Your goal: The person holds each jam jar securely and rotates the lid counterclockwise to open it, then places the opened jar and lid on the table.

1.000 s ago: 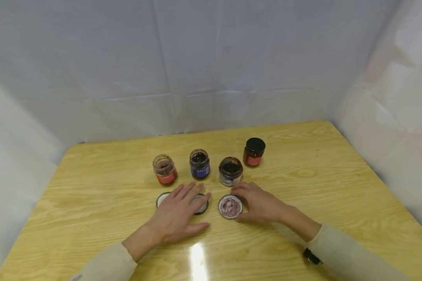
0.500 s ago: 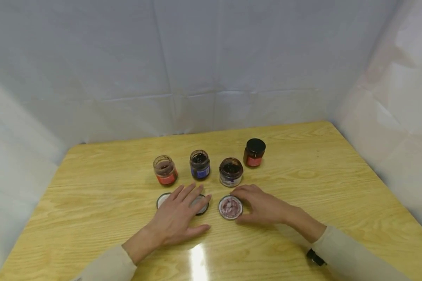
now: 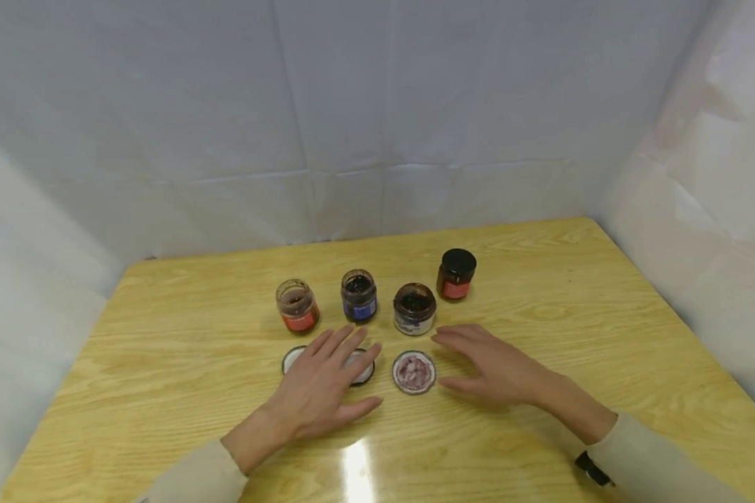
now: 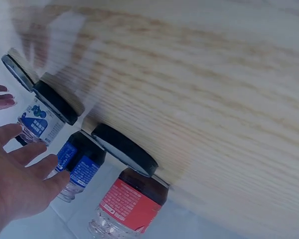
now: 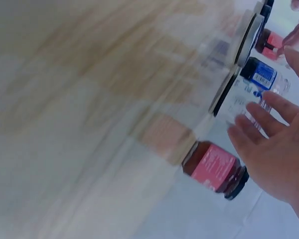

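In the head view, three uncapped jars stand in a row: a red-labelled jar (image 3: 298, 307), a blue-labelled jar (image 3: 359, 297) and a white-labelled jar (image 3: 414, 309). Their lids lie inner side up in front. My left hand (image 3: 317, 384), fingers spread, reaches over the left lid (image 3: 292, 358) and the middle lid (image 3: 362, 369), partly hiding both. Just right of the stained right lid (image 3: 414, 372) is my right hand (image 3: 493, 367), thumb and fingers apart and holding nothing. The left wrist view shows the red-labelled jar (image 4: 132, 201) beyond the left hand (image 4: 20, 174).
A capped jar with a black lid (image 3: 458, 262) and red label stands behind and right of the row. All rest on a wooden table (image 3: 182, 335). White sheeting (image 3: 352, 105) rises behind the table and along both sides.
My right hand has let go of the right lid's edge and drawn back to the right, its fingers now apart from it. The left hand has barely moved.
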`<move>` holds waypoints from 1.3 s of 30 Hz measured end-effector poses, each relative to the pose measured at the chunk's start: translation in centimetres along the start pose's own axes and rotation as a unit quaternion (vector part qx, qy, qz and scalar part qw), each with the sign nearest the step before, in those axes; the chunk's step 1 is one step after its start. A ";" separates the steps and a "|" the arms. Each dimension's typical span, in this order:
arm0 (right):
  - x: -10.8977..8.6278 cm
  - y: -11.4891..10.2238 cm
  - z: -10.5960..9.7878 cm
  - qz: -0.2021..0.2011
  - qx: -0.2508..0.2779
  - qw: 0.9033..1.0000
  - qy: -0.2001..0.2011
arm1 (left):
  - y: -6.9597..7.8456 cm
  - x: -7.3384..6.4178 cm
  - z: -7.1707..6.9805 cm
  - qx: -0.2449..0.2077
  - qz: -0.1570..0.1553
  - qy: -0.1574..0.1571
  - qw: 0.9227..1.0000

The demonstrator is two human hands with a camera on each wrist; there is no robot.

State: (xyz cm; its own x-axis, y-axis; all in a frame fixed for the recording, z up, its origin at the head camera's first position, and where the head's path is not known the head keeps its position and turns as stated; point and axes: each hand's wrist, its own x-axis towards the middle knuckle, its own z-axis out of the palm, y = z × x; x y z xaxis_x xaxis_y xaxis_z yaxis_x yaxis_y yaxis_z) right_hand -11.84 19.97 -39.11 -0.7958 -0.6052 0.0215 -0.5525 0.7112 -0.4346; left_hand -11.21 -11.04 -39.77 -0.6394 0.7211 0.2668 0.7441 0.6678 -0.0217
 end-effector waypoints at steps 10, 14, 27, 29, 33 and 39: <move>-2.4 2.9 -2.3 0.010 -0.104 0.992 0.076 | 1.1 1.2 -0.8 0.001 0.004 0.019 1.000; -3.4 4.3 -3.3 0.032 -0.110 0.990 0.084 | 1.6 1.9 -0.9 -0.002 0.010 0.042 0.999; -4.8 6.7 -3.9 0.058 -0.116 0.988 0.083 | 3.9 5.5 -1.3 -0.063 -0.002 0.043 0.997; -4.8 6.9 -3.9 0.063 -0.113 0.988 0.080 | 4.2 6.3 -1.7 -0.124 -0.026 0.017 0.992; -5.0 7.3 -4.0 0.073 -0.097 0.989 0.079 | 4.4 8.1 -2.6 -0.282 -0.096 -0.024 0.954; -5.2 7.9 -4.1 0.077 -0.082 0.990 0.081 | 4.0 10.6 -3.2 -0.383 -0.149 -0.029 0.911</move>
State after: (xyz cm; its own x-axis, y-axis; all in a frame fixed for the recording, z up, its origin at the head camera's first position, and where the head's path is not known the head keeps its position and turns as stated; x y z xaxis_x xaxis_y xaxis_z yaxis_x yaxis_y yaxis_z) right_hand -13.07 30.22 -39.00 -0.8957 -0.4290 0.1170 -0.4439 0.8470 -0.2926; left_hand -14.35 -1.30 -33.98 -0.8281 0.5519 0.0987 0.4381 0.5271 0.7282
